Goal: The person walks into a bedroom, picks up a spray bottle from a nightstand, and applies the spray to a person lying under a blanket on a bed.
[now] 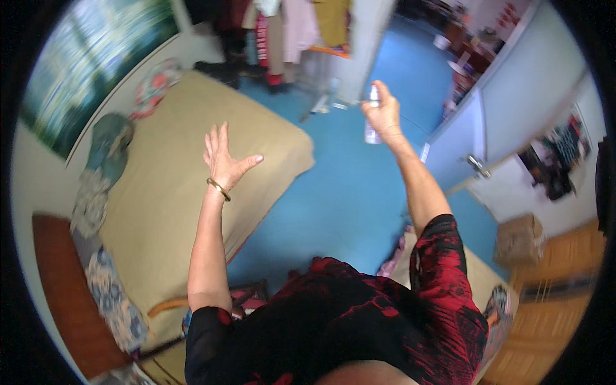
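My right hand (385, 113) is wrapped around a small spray bottle (372, 134) held upright, with a finger at its white pump top. The bottle is clear or pale, and the fingers hide its middle. My left hand (225, 161) is stretched out over the bed, fingers and thumb spread, holding nothing. A gold-coloured bangle (219, 189) circles the left wrist. Below the left hand lies the bed's tan cover (168, 192). Between the two arms the blue floor (317, 202) shows.
Pillows (115, 298) and a green bundle (111, 144) line the bed's wall side. Clothes (298, 29) hang at the far end. An open door (457, 139) with a metal handle (476, 165) stands at right. A cardboard box (519, 240) sits near a wooden cabinet (553, 308).
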{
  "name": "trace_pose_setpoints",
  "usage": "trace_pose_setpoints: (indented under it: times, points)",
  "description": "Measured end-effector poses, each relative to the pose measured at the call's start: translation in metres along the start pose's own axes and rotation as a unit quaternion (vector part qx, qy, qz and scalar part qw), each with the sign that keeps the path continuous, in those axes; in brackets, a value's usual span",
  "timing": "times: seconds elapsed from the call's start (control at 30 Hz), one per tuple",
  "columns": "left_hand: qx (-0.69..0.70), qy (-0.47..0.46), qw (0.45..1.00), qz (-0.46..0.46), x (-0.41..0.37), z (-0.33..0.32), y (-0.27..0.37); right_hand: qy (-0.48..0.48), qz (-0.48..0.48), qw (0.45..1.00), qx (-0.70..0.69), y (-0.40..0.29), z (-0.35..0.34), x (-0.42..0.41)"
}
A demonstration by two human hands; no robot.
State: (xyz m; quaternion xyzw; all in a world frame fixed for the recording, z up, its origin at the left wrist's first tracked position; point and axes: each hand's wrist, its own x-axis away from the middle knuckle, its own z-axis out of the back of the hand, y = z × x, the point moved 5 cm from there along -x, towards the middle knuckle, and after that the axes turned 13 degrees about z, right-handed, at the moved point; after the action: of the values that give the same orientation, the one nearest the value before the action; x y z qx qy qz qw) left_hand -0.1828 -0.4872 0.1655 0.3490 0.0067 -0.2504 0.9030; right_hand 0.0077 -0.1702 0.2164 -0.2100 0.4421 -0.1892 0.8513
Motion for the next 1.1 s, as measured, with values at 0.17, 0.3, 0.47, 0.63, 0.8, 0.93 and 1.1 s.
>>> trace_pose_setpoints:
  times: [0.17, 0.3, 0.47, 0.63, 0.8, 0.93, 1.1]
  points:
    - [0.05, -0.169, 0.976, -0.13, 0.031, -0.13, 0.095, 0.052, -0.059, 0.996, 0.032, 0.045, 0.118, 0.069]
    - [0.12, -0.257, 0.929, -0.239, 0.074, -0.202, 0.202, 0.156, -0.089, 0.979, 0.092, 0.083, 0.255, 0.106]
    - [0.223, -0.332, 0.875, -0.272, 0.116, -0.283, 0.353, 0.316, -0.126, 0.93, 0.138, 0.139, 0.434, 0.131]
    - [0.225, -0.427, 0.839, -0.25, 0.169, -0.367, 0.469, 0.311, -0.195, 0.889, 0.273, 0.191, 0.541, 0.177]
    - [0.173, -0.346, 0.815, -0.432, 0.21, -0.416, 0.547, 0.325, -0.199, 0.843, 0.38, 0.234, 0.618, 0.248]
    - [0.085, -0.273, 0.744, -0.603, 0.239, -0.429, 0.612, 0.329, -0.268, 0.795, 0.432, 0.256, 0.63, 0.3]
    - [-0.021, -0.243, 0.654, -0.716, 0.253, -0.468, 0.678, 0.381, -0.332, 0.75, 0.427, 0.271, 0.651, 0.324]
